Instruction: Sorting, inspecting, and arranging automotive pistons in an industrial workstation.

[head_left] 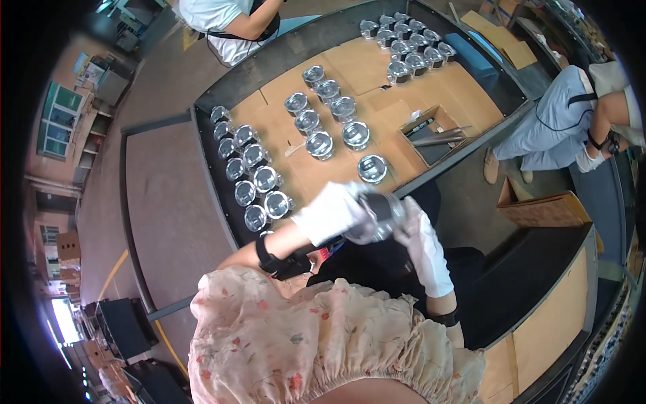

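Observation:
My left hand (332, 210), in a white glove, is closed round one side of a metal engine piston (385, 214). From the other side my right hand (422, 244), gloved too, has its fingers against the same piston. Motion blurs the piston and the fingertips. The piston is held above the near edge of a cardboard-lined workbench (363, 64). Just beyond my hands a single piston (372, 169) stands on the cardboard. Behind it are two short rows of pistons (319, 144), their shiny round tops facing up.
More pistons (256, 156) line the bench's left side, and another group (412, 46) fills the far right corner. An open cardboard box (431, 135) holds metal bars. One person (229, 27) stands beyond the bench; another (572, 121) is at the right, near a cardboard carton (545, 207).

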Motion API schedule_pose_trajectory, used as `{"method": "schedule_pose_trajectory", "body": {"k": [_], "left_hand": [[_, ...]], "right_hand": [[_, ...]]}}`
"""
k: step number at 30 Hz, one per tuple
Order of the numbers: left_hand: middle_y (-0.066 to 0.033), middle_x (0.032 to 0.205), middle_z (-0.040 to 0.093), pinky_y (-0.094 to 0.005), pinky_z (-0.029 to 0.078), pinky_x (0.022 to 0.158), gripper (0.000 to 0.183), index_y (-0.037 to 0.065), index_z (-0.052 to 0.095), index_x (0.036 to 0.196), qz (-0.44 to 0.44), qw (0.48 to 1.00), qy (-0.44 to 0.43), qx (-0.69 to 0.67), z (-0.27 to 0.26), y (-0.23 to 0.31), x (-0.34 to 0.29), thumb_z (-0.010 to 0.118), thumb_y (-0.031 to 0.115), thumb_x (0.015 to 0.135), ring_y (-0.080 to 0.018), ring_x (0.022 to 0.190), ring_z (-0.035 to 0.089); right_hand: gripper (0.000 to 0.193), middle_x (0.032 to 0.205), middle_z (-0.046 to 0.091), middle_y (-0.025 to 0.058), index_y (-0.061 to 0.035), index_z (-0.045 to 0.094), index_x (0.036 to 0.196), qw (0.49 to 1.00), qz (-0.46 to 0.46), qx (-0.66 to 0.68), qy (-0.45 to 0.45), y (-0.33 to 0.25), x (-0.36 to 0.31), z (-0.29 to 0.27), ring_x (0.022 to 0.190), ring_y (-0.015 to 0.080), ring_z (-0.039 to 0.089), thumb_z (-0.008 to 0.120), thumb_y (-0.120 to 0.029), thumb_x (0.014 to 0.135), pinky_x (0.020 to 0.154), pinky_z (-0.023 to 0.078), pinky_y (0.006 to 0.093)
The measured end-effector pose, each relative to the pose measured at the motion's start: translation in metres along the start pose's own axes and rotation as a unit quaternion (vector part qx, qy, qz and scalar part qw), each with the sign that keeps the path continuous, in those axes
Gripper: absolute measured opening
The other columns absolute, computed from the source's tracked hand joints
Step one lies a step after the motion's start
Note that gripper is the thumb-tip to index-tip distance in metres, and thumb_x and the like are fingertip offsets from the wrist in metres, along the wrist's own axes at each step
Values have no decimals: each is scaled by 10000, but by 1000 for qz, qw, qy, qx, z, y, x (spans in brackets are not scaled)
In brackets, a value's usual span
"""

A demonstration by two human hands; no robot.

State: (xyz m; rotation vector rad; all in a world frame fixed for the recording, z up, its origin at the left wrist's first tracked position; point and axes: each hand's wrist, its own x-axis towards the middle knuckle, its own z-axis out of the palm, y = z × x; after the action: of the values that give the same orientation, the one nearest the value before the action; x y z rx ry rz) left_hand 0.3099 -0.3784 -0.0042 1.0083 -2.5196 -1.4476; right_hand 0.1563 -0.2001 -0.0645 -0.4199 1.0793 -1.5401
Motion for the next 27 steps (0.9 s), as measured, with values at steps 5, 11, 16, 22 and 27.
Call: {"method": "schedule_pose_trajectory", "body": {"k": [5,11,16,22,27], "left_hand": [[-236,980,682,-451,548,782,403,70,630,1210,117,918,228,304,-37,-96,44,606,97,808,-398,897,675],[-219,803,702,-445,554,664,220,-25,720,851,13,928,1,373,-36,-136,89,599,157,827,-384,740,703],[-255,855,705,-437,561,702,220,-5,746,845,-24,879,-85,469,10,-199,147,598,156,821,-389,786,708],[-211,860,718,-441,554,749,193,17,730,817,44,869,7,492,-1,-216,136,589,148,836,-386,814,704],[-215,835,713,-437,546,764,286,-51,705,904,-157,938,265,156,-41,-216,72,603,212,854,-396,785,693]], "right_hand": [[415,1347,585,90,-23,531,1386,926,-145,-263,229,-21,-2,-40,1232,177,543,559,-220,1022,1066,403,310],[401,1342,591,78,-51,582,1333,957,-71,-143,241,-11,-23,-63,1262,198,523,551,-296,1018,1040,408,338],[348,1274,614,51,-19,581,1327,964,-42,-143,221,0,-23,-59,1175,123,548,534,-195,1030,1022,414,270],[334,1259,630,50,-16,597,1307,964,-43,-159,207,1,-23,-57,1146,138,566,534,-190,1029,995,435,278],[355,1290,632,69,-34,602,1312,969,-42,-132,203,10,-17,-63,1207,156,568,564,-229,1018,977,445,282]]}}
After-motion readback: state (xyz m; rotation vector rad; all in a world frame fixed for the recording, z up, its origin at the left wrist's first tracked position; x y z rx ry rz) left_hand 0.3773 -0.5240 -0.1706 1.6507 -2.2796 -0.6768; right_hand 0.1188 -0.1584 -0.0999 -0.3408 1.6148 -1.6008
